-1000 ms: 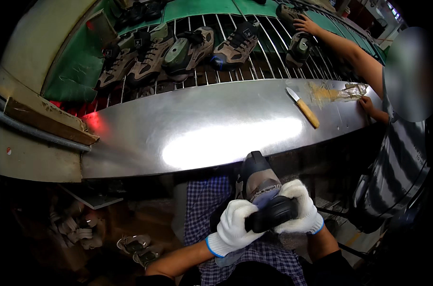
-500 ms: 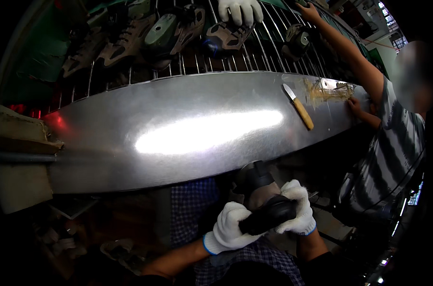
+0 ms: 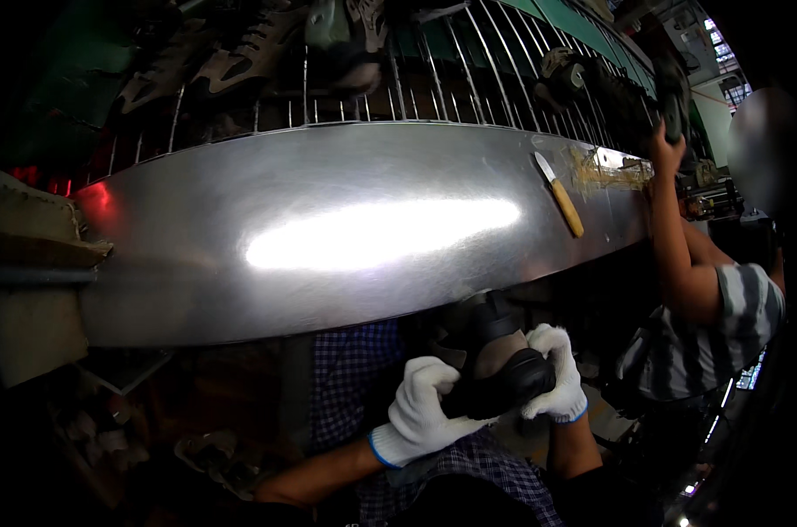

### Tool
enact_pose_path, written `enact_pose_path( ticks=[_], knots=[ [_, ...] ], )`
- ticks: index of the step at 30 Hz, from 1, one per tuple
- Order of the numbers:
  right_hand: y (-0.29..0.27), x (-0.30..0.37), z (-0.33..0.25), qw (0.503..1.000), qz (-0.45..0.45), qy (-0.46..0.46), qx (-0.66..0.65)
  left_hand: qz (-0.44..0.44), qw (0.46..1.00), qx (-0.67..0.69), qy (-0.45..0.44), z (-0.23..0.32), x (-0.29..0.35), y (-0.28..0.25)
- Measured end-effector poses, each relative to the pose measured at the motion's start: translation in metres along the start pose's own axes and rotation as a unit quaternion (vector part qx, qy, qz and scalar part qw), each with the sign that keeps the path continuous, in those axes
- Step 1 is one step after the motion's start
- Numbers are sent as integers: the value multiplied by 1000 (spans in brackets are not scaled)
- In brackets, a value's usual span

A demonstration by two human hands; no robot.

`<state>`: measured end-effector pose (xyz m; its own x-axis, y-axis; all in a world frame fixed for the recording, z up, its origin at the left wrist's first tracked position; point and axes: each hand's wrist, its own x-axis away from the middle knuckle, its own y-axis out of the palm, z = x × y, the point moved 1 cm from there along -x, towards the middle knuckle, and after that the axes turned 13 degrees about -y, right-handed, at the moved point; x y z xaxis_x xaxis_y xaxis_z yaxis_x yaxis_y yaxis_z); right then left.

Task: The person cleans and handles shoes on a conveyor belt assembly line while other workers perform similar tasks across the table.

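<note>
Lower centre: gloved left hand point(image 3: 423, 406) and right hand point(image 3: 557, 387) clamp a dark shoe point(image 3: 495, 362), apparently mid-pressing; continuing needs firm, even squeeze.

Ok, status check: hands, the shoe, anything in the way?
Left hand and right hand, both gloved, grip the dark shoe below the steel bench. A co-worker's arm reaches up at right, clear of it.

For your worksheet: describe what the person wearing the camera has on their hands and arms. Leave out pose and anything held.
Both the left hand and the right hand wear white knitted gloves with a thin blue band at the cuff. Past the cuffs the forearms are bare, with no sleeves reaching them. No watch, cables or markings show.
</note>
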<state>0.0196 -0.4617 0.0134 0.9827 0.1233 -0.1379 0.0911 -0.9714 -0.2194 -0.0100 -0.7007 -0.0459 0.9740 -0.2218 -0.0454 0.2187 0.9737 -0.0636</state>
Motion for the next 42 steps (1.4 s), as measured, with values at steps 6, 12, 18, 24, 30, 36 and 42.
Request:
enact_pose_path(
  ticks=[6,12,18,24,30,36,42],
  knots=[
    [7,8,-8,997,-33,29,70,-186,981,-14,-45,-12,-21,-47],
    [85,-18,-48,972,-194,-126,-49,-225,927,221,-201,28,-49,-71],
    [103,4,-49,964,-114,-238,-35,-329,885,296,-140,10,-60,-68],
    [77,6,-50,966,-169,-195,3,-360,872,276,-182,18,-62,-48],
    [58,5,-51,966,-218,-118,73,-364,876,254,-187,29,-58,-42],
    [28,-37,-93,933,-66,-328,133,-208,945,250,36,123,-66,-85],
    [58,-99,-79,936,171,-273,-139,109,900,-267,326,196,-79,-102]
  ],
)
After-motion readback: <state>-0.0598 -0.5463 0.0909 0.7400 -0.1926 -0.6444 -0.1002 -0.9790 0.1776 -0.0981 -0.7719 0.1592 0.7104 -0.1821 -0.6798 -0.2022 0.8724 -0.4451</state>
